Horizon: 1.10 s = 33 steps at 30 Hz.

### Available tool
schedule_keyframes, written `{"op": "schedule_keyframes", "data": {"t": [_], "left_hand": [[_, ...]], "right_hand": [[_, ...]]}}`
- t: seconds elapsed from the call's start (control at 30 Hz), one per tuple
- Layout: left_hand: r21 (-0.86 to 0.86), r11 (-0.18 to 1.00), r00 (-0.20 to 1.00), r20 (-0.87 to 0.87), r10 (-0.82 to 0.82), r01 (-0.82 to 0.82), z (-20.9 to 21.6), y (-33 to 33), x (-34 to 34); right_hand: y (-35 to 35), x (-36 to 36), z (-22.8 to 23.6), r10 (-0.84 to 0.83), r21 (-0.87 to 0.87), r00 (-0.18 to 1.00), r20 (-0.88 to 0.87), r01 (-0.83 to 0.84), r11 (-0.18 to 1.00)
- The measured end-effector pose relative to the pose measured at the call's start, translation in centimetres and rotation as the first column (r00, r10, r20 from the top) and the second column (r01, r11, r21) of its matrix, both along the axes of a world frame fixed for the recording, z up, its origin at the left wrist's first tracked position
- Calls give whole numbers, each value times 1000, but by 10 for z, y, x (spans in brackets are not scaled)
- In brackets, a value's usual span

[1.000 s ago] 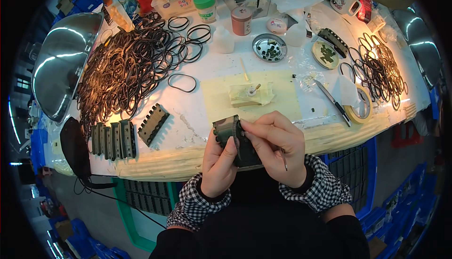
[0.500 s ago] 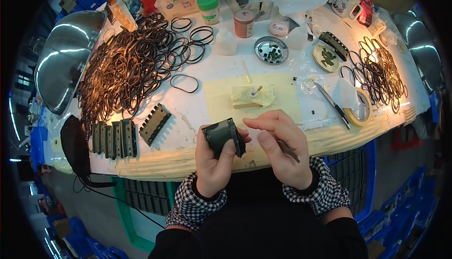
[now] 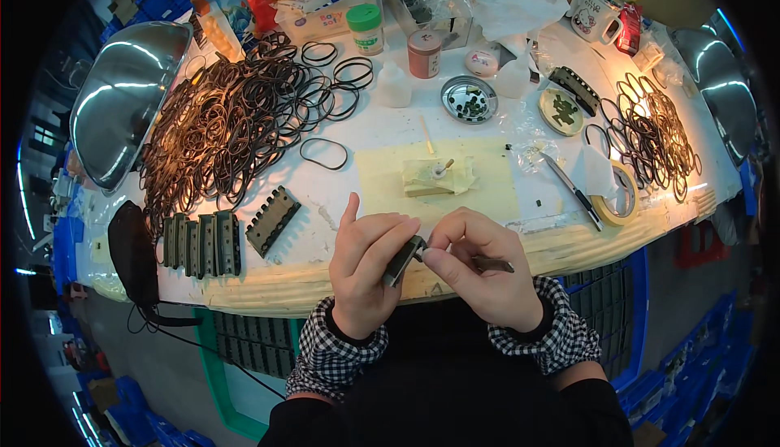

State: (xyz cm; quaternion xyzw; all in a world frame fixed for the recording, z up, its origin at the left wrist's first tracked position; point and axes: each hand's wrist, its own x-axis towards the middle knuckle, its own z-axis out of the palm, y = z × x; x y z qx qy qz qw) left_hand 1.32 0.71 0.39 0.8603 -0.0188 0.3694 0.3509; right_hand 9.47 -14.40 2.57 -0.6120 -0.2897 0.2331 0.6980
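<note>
Moved since half a second ago: left hand has rolled over, so its fingers now lie across the top of the green piece; right hand was apart from it and now has its fingertips at the piece.
Green piece: up between both hands, over the near edge of the table. It lies just left of the right hand. What shows of it slants from low left to high right, with the high end by the right fingertips. Much of it hides under left fingers.
Nearer hand: left, since it holds the piece; right touches only the high end.
Left hand pose: back of the hand up, one finger sticking up, the others bent around the piece. I cannot see its thumb well.
Right hand pose: thumb and pointing finger pinch at the end of the piece. What is between them is too small to tell. Other fingers curl in, with a thin tool tucked there.
Beyond the hands: a block wrapped in tape.
Left side: green pieces in a row, near a big pile of black bands.
</note>
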Motion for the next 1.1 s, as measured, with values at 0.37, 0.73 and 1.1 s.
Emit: {"op": "schedule_keyframes", "data": {"t": [0.37,0.73,1.1], "left_hand": [[131,991,999,44,-9,3,-1,5,0],[289,952,994,76,81,-100,-5,7,1],[-372,920,982,-92,-165,120,0,-4,-6]], "right_hand": [[-3,3,6,118,9,975,-186,-119,993],[1,-3,4,-8,-28,995,-100,6,1000],[-3,6,12,104,-114,986,134,-89,989]]}}
